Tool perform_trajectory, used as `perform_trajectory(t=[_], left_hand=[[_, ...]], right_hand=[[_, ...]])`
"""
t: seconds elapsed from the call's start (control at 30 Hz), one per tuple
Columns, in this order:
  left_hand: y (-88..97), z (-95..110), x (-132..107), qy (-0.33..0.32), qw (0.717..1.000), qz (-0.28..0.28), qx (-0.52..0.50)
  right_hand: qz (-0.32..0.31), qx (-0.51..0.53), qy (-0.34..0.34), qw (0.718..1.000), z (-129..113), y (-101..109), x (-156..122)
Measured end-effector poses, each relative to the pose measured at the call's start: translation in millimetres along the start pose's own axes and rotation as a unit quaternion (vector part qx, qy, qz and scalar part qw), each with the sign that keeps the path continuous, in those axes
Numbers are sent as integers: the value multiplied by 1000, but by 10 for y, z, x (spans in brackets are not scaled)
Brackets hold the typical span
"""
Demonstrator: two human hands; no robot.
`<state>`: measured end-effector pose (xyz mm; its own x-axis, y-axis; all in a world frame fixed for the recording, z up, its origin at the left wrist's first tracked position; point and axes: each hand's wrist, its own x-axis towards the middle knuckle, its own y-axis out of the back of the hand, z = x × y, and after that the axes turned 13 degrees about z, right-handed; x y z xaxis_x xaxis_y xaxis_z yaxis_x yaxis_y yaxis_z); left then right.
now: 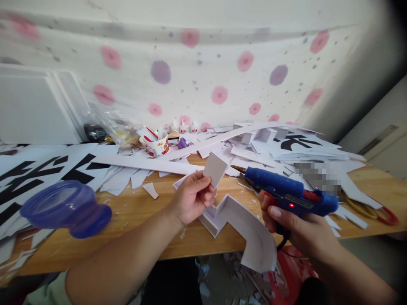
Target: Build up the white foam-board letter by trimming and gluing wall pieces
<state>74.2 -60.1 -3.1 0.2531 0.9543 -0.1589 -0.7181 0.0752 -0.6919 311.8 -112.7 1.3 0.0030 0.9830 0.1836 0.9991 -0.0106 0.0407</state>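
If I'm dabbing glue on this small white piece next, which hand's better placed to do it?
Most likely your right hand: it holds the blue glue gun, its nozzle pointing toward the white piece, which your left hand pinches.

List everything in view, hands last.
Glue gun: one, blue, right
Card: one, white, centre
Open form: one, white, front
Table: one, brown, middle
Dish: one, translucent blue, left
Bottles: two, white, back centre
Tub: one, white, left of bottles
Plastic: one heap, clear, back left
Strips: at least two, white, back
Sheets: several, black on white, both sides
Scraps: many, white, table and floor
Handles: two, yellow and red, right
Curtain: one, white floral, back
Panels: count unclear, white, back left
Unclear object: one, red, bottom right
Left fingers: one set, on card
Right fingers: one set, on glue gun
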Motion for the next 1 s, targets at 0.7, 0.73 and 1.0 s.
perform_trajectory(t=[0.7, 0.73, 1.0], left_hand=[[19, -5, 11, -10, 1000, -9, 8], [19, -3, 9, -11, 1000, -8, 10], [-22, 15, -1, -17, 1000, 5, 3]], right_hand=[[41, -113, -2, 993, -18, 1, -63], [43, -121, 0, 992, -27, -10, -71], [15, -140, 19, 990, -33, -40, -77]])
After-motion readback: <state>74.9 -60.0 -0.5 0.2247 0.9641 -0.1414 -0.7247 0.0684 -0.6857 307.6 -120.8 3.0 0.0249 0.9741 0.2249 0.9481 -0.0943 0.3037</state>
